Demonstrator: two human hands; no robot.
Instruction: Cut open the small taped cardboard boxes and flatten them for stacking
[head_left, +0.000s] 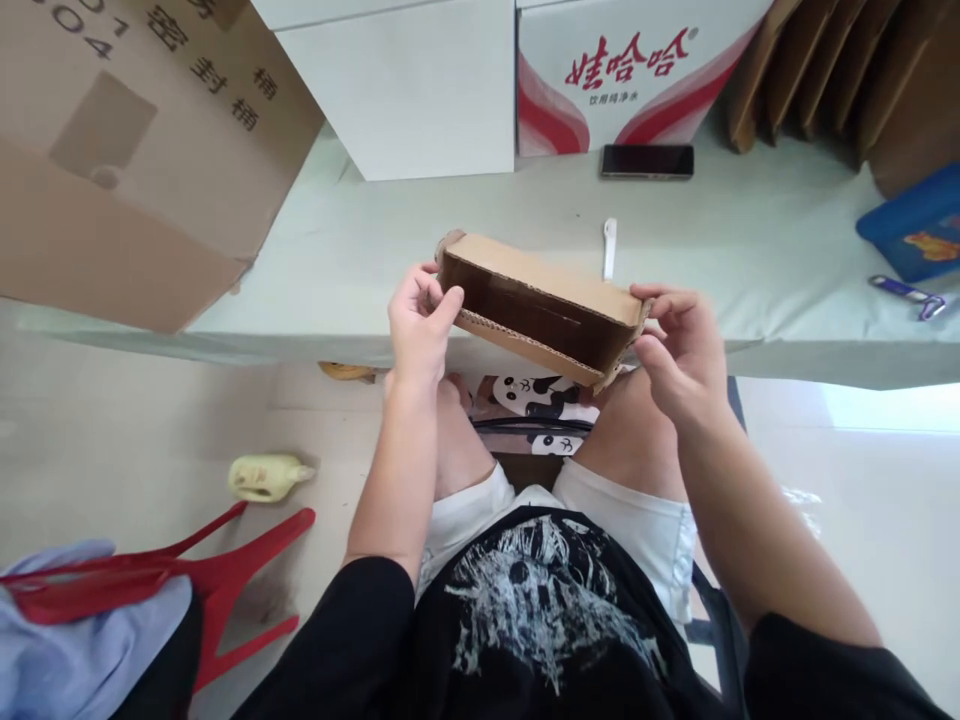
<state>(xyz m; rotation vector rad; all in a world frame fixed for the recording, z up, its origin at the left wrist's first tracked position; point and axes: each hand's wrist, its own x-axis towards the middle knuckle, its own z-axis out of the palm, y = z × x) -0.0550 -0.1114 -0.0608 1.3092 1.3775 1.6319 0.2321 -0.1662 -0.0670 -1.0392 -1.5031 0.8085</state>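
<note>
A small brown cardboard box (pixel 541 276) is held tilted at the table's front edge, its open side facing me and its inside dark. My left hand (pixel 421 318) grips the box's left end, thumb on the near wall's edge. At the other end, my right hand (pixel 679 340) has its fingers closed on the right edge of the box. Just behind the box lies a thin white tool (pixel 610 248) on the table, its kind unclear.
On the pale green tablecloth (pixel 315 240) stand a large carton (pixel 150 230), a white box (pixel 420 90), a red-and-white carton (pixel 637 80) and folded cardboard (pixel 825 70). A phone (pixel 647 162), a blue case (pixel 919 225) and a purple-handled tool (pixel 904 293) lie there too.
</note>
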